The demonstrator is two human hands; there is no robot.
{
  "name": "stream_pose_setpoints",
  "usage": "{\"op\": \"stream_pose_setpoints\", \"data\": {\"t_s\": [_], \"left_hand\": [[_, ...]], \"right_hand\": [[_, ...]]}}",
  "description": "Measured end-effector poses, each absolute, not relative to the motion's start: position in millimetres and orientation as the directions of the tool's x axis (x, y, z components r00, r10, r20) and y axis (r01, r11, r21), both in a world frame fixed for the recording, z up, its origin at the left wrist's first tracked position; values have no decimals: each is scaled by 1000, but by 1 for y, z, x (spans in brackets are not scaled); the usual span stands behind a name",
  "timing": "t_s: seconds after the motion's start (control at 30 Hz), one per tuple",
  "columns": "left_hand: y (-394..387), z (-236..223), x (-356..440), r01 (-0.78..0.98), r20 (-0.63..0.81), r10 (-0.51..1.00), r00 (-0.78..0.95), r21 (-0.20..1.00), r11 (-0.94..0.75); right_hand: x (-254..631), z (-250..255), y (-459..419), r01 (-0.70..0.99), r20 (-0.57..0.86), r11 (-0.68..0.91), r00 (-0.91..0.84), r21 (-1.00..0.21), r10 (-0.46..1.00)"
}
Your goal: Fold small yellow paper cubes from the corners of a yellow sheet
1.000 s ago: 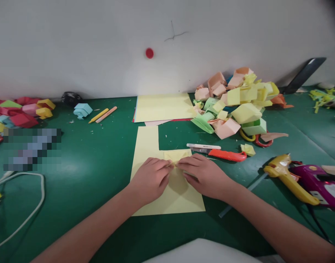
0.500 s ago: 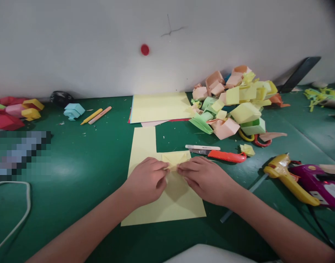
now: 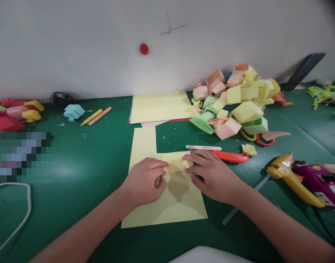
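Note:
A small folded yellow paper piece is held just above a larger L-shaped yellow sheet lying on the green table. My left hand pinches the piece's left side with curled fingers. From the right, my right hand grips the same piece, its fingers lying over the piece's right edge. Both hands meet at the middle of the sheet.
An orange box cutter and a white pen lie just behind my right hand. A heap of folded paper shapes, a yellow glue gun, a stack of sheets and a white cable surround the work area.
My right hand has shifted forward and its fingers have spread over the small piece, which now lies flatter and more exposed. The left hand stays in place.

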State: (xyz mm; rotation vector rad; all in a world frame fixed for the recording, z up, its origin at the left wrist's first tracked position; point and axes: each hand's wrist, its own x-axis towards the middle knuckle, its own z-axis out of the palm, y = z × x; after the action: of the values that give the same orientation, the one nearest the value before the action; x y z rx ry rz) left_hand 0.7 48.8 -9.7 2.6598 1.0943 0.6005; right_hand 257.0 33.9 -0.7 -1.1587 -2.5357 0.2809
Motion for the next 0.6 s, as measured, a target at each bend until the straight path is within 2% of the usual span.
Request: {"op": "stream_pose_setpoints", "data": {"t_s": [0.3,0.47,0.6], "left_hand": [[75,-14,19,663,218,693,687,202,-721],[76,-13,21,757,230,786,574,217,-617],[75,-11,20,754,202,797,570,257,-605]], "right_hand": [[251,-11,49,713,289,621,-551,-324,783],[248,-18,53,713,307,615,-534,-338,788],[246,-19,54,698,299,595,-515,-399,803]]}}
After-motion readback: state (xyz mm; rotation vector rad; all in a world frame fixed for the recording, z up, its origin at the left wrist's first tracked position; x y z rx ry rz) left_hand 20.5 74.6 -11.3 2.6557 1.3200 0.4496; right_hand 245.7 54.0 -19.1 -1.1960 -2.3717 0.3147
